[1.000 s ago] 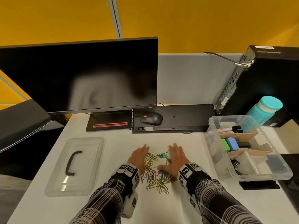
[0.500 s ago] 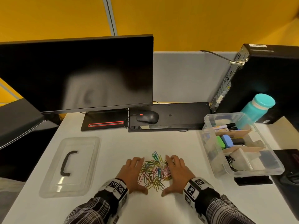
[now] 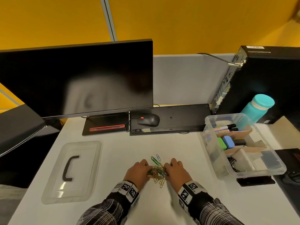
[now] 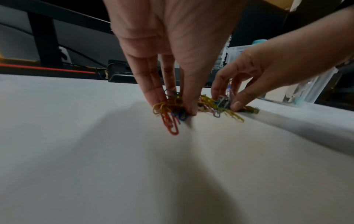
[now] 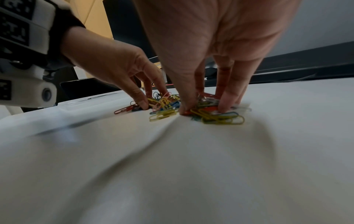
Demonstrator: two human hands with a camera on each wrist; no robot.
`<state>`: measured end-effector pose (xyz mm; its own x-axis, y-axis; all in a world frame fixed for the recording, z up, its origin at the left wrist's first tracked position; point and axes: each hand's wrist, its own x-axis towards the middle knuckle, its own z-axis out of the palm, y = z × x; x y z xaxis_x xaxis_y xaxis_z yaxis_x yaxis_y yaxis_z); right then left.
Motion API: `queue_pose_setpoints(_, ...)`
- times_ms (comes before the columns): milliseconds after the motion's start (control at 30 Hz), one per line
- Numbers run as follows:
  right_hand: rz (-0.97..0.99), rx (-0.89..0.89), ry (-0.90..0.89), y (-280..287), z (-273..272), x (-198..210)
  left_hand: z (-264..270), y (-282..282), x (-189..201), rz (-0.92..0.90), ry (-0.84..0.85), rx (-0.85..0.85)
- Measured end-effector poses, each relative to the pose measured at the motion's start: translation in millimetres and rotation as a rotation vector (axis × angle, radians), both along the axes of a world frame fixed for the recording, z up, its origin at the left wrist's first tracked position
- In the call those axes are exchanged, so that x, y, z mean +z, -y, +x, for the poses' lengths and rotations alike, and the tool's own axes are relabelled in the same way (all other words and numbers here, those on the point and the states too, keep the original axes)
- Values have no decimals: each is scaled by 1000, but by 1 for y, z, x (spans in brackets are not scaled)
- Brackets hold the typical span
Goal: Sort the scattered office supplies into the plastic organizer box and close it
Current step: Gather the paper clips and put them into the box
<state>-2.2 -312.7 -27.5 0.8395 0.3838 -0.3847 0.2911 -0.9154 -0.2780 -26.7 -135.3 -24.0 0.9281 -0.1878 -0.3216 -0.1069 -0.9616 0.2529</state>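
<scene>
A heap of coloured paper clips [image 3: 157,173] lies on the white desk in front of me, squeezed between both hands. My left hand [image 3: 140,170] pinches its left side between thumb and fingers [image 4: 175,106]. My right hand [image 3: 174,169] pinches the right side the same way [image 5: 203,109]. A green clip [image 3: 154,159] and a pale blue clip [image 3: 158,157] lie loose just beyond the heap. The clear organizer box [image 3: 211,118] stands open at the right, holding markers, erasers and binder clips behind cardboard dividers. Its clear lid [image 3: 81,181], with a black handle, lies flat at the left.
A dark monitor [image 3: 78,78] stands at the back left, with a mouse [image 3: 148,119] and an upturned keyboard [image 3: 178,117] behind the clips. A computer tower [image 3: 267,82] and a teal bottle [image 3: 256,108] stand behind the box. A flat black object [image 3: 254,181] lies under the box's near end.
Both hands went from flat beside the spread clips to pinching them, sliding together and toward me. The clips are bunched into a tight heap, with two left behind on the far side.
</scene>
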Motion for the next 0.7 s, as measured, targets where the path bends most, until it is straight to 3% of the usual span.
queue_pose_setpoints(167, -63, 56, 40, 4, -5, 8, 5, -2, 1, 12, -6, 0)
queue_pose_setpoints(400, -33, 141, 65, 22, -1, 6, 4, -11, 3, -122, 22, 55)
queue_pose_setpoints(700, 476, -219, 41, 45, 6, 30, 14, -6, 13, -245, 89, 63)
